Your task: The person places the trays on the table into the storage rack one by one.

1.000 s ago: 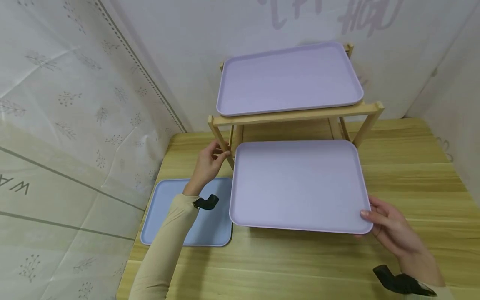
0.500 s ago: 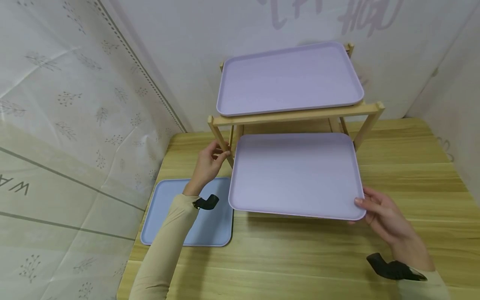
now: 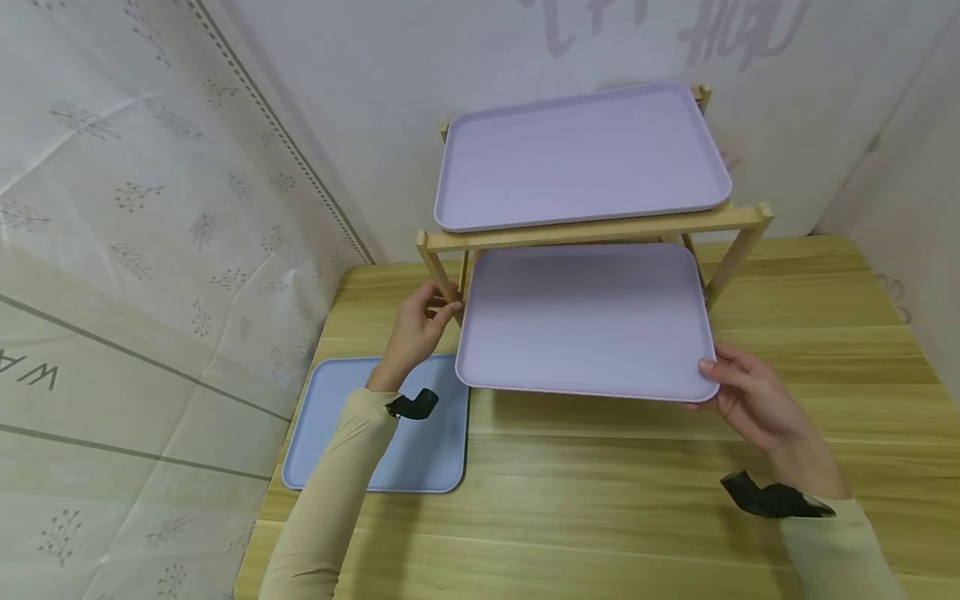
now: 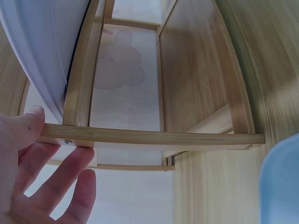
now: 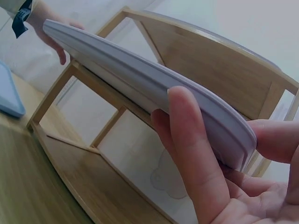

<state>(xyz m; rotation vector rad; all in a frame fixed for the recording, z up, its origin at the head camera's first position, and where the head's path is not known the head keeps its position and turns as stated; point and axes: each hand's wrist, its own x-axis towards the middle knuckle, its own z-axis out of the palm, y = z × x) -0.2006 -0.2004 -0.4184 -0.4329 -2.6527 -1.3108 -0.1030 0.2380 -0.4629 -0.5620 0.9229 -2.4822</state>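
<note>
Here, a blue tray (image 3: 427,450) lies by the left edge of the table (image 3: 600,517). Just beyond it, the left hand (image 3: 417,327) pinches the left front post of a wooden rack (image 3: 600,231) near the back edge. An upper lilac tray (image 3: 585,158) rests on top; a lower lilac tray (image 3: 588,321) juts out beneath, its front right corner pinched by the right hand (image 3: 761,404).

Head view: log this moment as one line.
left hand grips wooden rack | right hand holds lower purple tray | upper purple tray atop rack | blue tray on table
</note>
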